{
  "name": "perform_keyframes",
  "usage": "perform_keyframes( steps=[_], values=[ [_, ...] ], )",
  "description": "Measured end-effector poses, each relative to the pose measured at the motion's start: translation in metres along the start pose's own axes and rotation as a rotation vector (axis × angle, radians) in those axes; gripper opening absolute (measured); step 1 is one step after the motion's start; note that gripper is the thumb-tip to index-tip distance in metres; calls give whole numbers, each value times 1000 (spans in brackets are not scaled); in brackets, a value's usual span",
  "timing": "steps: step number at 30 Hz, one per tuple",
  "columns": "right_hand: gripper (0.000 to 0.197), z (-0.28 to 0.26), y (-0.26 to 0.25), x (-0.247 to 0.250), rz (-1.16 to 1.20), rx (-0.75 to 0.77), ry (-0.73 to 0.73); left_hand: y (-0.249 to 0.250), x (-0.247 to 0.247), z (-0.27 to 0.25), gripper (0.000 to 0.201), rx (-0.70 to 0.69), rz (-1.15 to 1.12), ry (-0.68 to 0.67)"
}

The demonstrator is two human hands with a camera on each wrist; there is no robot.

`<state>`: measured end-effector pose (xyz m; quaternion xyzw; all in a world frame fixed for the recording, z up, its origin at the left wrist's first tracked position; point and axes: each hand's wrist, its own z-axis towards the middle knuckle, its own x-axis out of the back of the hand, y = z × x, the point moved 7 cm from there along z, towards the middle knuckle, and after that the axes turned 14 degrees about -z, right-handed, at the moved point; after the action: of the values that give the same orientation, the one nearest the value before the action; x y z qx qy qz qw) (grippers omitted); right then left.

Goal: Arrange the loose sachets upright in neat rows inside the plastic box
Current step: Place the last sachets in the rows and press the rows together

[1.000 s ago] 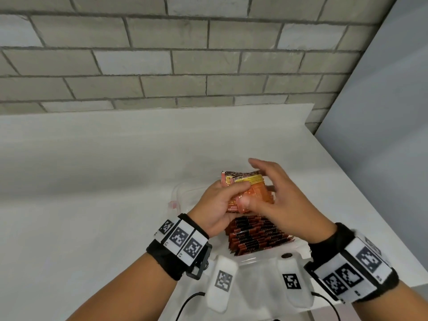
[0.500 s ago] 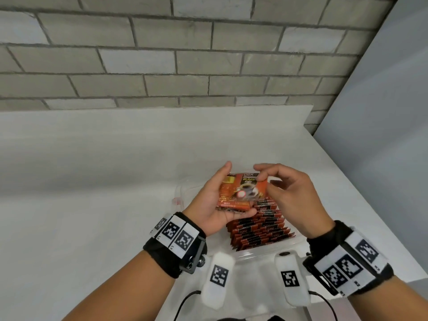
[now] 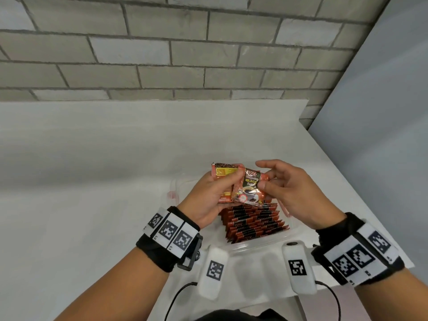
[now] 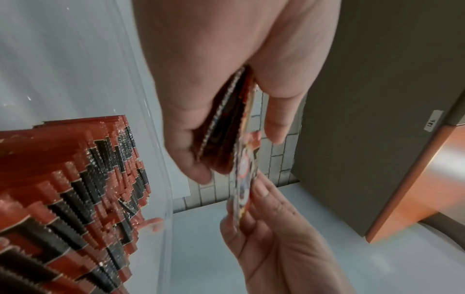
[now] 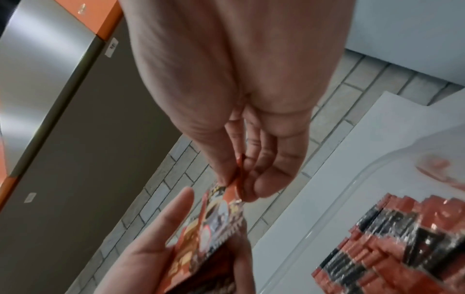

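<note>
My left hand point(image 3: 214, 195) holds a small bunch of orange sachets point(image 3: 222, 176) above the clear plastic box point(image 3: 261, 245). My right hand point(image 3: 278, 184) pinches one orange-and-black sachet point(image 3: 249, 188) at its right edge, in front of the bunch. In the left wrist view the bunch point(image 4: 221, 127) sits edge-on between thumb and fingers of the left hand point(image 4: 226, 111), and the single sachet point(image 4: 242, 185) hangs from the right hand point(image 4: 266, 224). In the right wrist view the right hand point(image 5: 239, 179) nips the sachet point(image 5: 221, 214). A leaning row of sachets point(image 3: 252, 223) fills the box below.
The box stands on a white table point(image 3: 92, 181) near its front right corner. A grey brick wall point(image 3: 162, 54) runs behind, and a grey panel point(image 3: 382, 112) stands to the right. Two white tagged devices point(image 3: 213, 269) with cables lie at the near edge.
The right hand has slid off the bunch's top to its right side and drawn one sachet forward, face showing. The left hand's grip on the bunch has stayed in place.
</note>
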<state>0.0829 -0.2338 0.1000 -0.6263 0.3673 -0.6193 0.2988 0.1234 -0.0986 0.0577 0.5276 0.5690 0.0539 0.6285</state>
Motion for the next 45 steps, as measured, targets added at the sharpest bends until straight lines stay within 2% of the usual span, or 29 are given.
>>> perform_keyframes(
  steps=[3,5,8,16,23,27,32,35,39,45],
  values=[
    [19,-4,13,11,-143,-9,-60,5,5,1,37,-19,-28,18],
    [19,-9,28,14,-286,-21,-106,5,13,1,44,-14,-66,51],
    [24,-20,46,13,-469,-25,-184,2,21,2,45,-5,-127,84],
    [16,-32,75,7,-660,-64,-280,3,25,6,45,6,-149,106],
    [16,-31,67,5,-715,123,-237,1,22,8,46,29,-154,110],
    [19,-29,66,8,-668,157,-257,1,22,10,48,24,-154,111],
    [29,-27,63,16,-724,223,-240,1,23,10,48,28,-161,116],
    [26,-26,61,15,-763,264,-219,1,24,11,47,33,-164,121],
    [15,-28,65,11,-789,269,-204,2,23,11,47,40,-171,120],
    [18,-26,67,12,-796,243,-212,1,24,13,47,55,-174,118]
  ],
)
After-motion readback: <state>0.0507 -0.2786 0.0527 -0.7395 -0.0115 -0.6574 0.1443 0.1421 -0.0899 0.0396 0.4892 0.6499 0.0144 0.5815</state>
